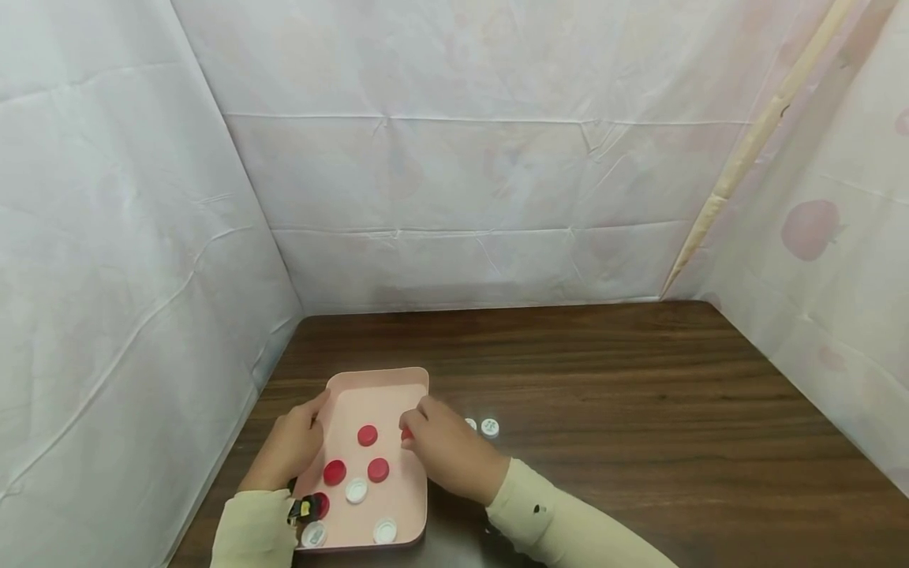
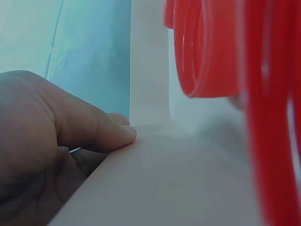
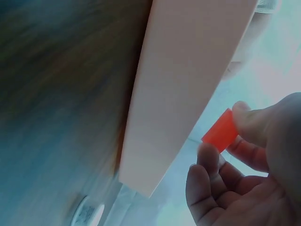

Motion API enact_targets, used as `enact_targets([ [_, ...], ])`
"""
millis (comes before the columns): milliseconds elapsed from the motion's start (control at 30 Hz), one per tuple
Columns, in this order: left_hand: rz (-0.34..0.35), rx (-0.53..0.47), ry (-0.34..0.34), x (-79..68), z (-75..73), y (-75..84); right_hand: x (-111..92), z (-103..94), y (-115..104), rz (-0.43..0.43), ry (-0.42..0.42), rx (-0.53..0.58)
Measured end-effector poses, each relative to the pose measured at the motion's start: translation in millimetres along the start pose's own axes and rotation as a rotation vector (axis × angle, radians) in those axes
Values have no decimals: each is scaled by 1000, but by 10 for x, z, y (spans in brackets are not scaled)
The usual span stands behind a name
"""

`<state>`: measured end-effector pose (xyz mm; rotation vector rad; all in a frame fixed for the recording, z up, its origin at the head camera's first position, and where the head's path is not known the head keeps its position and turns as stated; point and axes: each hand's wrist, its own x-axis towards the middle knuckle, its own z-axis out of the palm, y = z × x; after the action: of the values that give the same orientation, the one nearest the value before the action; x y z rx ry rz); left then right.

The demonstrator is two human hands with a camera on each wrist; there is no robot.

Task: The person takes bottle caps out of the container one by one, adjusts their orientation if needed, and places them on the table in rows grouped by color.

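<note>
A pink tray (image 1: 348, 406) holds several red bottle caps (image 1: 367, 435) and three white bottle caps (image 1: 357, 490). At the tray's left side, my left hand (image 1: 289, 446) grips the wall, its thumb at the rim in the left wrist view. Over the tray's right edge, my right hand (image 1: 450, 450) pinches another red bottle cap (image 3: 221, 131) between thumb and fingertips. Red caps (image 2: 207, 52) fill the near right of the left wrist view.
Two white bottle caps (image 1: 489, 427) lie on the dark wooden table (image 1: 625, 442) just right of my right hand. White sheets (image 1: 454, 173) hang behind and on both sides of the table. A pale pole (image 1: 738, 162) slants along the back right corner.
</note>
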<state>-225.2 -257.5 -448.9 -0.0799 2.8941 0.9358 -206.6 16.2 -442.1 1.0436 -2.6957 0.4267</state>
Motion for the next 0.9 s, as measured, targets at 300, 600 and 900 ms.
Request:
enact_targets([
  [300, -31, 0, -15, 10, 10, -15, -107, -17, 100, 13, 11, -36],
  [600, -26, 12, -15, 24, 11, -27, -232, 3, 217, 47, -15, -19],
  [900, -37, 13, -26, 27, 7, -27, -297, 3, 304, 24, 17, -81],
])
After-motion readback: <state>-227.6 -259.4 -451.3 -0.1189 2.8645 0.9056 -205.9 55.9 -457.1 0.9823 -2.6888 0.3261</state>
